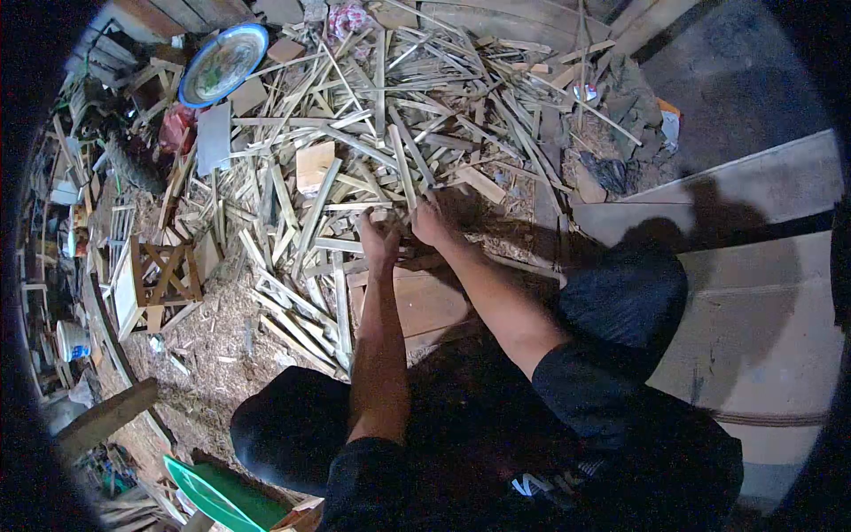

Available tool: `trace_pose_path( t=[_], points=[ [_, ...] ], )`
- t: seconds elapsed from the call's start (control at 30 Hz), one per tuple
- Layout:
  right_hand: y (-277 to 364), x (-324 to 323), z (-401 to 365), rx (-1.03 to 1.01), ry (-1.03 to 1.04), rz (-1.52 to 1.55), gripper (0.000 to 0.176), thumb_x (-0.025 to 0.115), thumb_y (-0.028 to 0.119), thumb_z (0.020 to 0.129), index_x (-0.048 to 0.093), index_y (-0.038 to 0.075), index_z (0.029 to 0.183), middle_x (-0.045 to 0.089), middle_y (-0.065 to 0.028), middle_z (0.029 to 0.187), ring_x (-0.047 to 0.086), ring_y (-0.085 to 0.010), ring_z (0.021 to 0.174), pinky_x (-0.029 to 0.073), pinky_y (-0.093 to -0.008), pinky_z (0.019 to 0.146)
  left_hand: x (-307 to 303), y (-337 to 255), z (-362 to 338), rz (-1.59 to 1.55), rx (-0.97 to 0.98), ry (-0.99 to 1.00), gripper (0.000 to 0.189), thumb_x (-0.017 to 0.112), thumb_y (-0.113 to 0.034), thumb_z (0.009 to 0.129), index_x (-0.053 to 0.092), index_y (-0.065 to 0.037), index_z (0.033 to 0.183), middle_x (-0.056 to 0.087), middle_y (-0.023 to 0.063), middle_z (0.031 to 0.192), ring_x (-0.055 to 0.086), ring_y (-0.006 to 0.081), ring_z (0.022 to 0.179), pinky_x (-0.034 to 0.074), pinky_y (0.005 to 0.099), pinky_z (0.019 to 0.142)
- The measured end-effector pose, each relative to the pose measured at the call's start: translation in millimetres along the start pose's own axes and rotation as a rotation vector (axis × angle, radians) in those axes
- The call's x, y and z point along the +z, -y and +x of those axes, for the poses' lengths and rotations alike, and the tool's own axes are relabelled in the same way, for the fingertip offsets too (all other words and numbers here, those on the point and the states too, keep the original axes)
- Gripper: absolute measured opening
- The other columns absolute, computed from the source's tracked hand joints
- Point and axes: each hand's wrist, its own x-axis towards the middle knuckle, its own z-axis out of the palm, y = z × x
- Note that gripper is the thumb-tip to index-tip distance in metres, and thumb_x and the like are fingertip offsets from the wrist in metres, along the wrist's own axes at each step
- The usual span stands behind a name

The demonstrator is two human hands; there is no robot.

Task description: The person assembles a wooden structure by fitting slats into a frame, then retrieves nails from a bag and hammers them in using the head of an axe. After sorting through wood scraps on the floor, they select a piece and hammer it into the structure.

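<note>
Both my hands reach into a large heap of thin wooden strips (381, 97) in the middle of the view. My right hand (430, 219) is closed around the lower end of a pale wooden strip (402, 164) that points up and away. Just left of it, my left hand (379, 238) lies at the near edge of the heap, its fingers bent by some short wood pieces; whether it grips one is too small to tell. Below my hands is a flat brown board (421, 301), partly in shadow. A light square wood piece (315, 168) lies up and left of my left hand.
A blue-rimmed basin (223, 65) stands at the upper left, near a grey panel (214, 139). A small wooden frame (166, 273) and a white bucket (73, 340) are at left. Green plastic (222, 496) lies at the bottom. Large boards (753, 319) are on the right.
</note>
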Motion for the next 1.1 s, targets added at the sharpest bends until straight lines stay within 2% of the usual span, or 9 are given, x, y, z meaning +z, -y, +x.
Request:
trace_pose_path(
  t=[0.17,0.2,0.33,0.43,0.5,0.6,0.73,0.93,1.1],
  points=[
    [26,4,4,0.061,-0.025,0.176,0.064,0.063,0.037,0.083,0.042,-0.002,0.129,0.039,-0.0375,0.128,0.041,-0.0505,0.119,0.037,-0.0524,0.1,-33,12,4,0.079,0.159,-0.255,0.047,0.065,-0.011,0.077,0.048,0.001,0.119,0.062,0.0197,0.1,0.061,0.0319,0.091,0.048,0.0392,0.079],
    [24,8,8,0.086,0.031,0.11,0.084,0.065,0.043,0.081,0.027,-0.007,0.138,0.034,-0.0388,0.133,0.034,-0.0505,0.126,0.033,-0.051,0.105,-41,8,0,0.211,0.245,-0.336,0.042,0.067,-0.017,0.079,0.052,0.001,0.114,0.061,0.0215,0.1,0.061,0.0358,0.089,0.048,0.0414,0.079],
    [31,5,20,0.217,0.092,0.166,0.103,0.071,0.051,0.074,0.023,-0.014,0.137,0.031,-0.0383,0.137,0.029,-0.0482,0.131,0.029,-0.0481,0.108,-58,10,-1,0.352,-0.011,-0.365,0.044,0.067,-0.029,0.081,0.056,0.002,0.111,0.06,0.0227,0.104,0.056,0.0408,0.096,0.044,0.045,0.084],
    [26,21,35,0.311,0.006,0.347,0.112,0.073,0.057,0.069,0.021,-0.016,0.137,0.029,-0.0385,0.138,0.03,-0.0456,0.132,0.03,-0.0445,0.108,-60,32,-1,0.622,0.305,-0.33,0.043,0.065,-0.029,0.082,0.056,0.002,0.11,0.059,0.0247,0.106,0.052,0.0412,0.105,0.041,0.0465,0.09],
    [37,-6,39,0.421,0.171,0.448,0.118,0.076,0.058,0.065,0.021,-0.017,0.137,0.037,-0.0378,0.134,0.043,-0.0415,0.125,0.036,-0.0403,0.105,-59,20,-6,0.509,0.154,-0.338,0.044,0.064,-0.025,0.082,0.053,0.004,0.113,0.053,0.0293,0.116,0.047,0.0428,0.112,0.039,0.0477,0.094],
    [22,31,46,0.428,0.056,0.399,0.111,0.079,0.053,0.062,0.03,-0.016,0.133,0.045,-0.0352,0.129,0.049,-0.0406,0.12,0.04,-0.041,0.101,-59,25,-8,0.412,0.174,-0.569,0.047,0.063,-0.02,0.08,0.049,0.008,0.115,0.048,0.0309,0.117,0.048,0.0462,0.105,0.039,0.0495,0.092],
    [38,19,43,0.46,0.132,0.319,0.104,0.082,0.05,0.059,0.038,-0.015,0.126,0.05,-0.033,0.123,0.053,-0.04,0.114,0.043,-0.0416,0.097,-68,30,-13,0.289,-0.009,-0.56,0.047,0.062,-0.02,0.078,0.048,0.008,0.113,0.05,0.0299,0.111,0.05,0.0461,0.101,0.04,0.0493,0.09],
    [23,106,48,0.296,-0.031,0.345,0.053,0.083,0.018,0.066,0.055,-0.006,0.104,0.065,-0.0191,0.091,0.065,-0.0291,0.082,0.051,-0.0405,0.075,-81,30,-16,0.171,-0.147,-0.463,0.043,0.06,-0.012,0.074,0.049,0.005,0.112,0.061,0.0261,0.095,0.059,0.0415,0.086,0.047,0.045,0.079],
    [9,134,57,0.331,-0.055,0.492,0.052,0.082,0.017,0.065,0.056,-0.005,0.105,0.066,-0.0208,0.095,0.065,-0.0288,0.087,0.051,-0.0402,0.077,-87,13,-22,0.062,-0.16,-0.481,0.043,0.062,-0.006,0.073,0.049,0.004,0.112,0.065,0.0206,0.091,0.064,0.0316,0.081,0.049,0.0386,0.076]
  ],
)
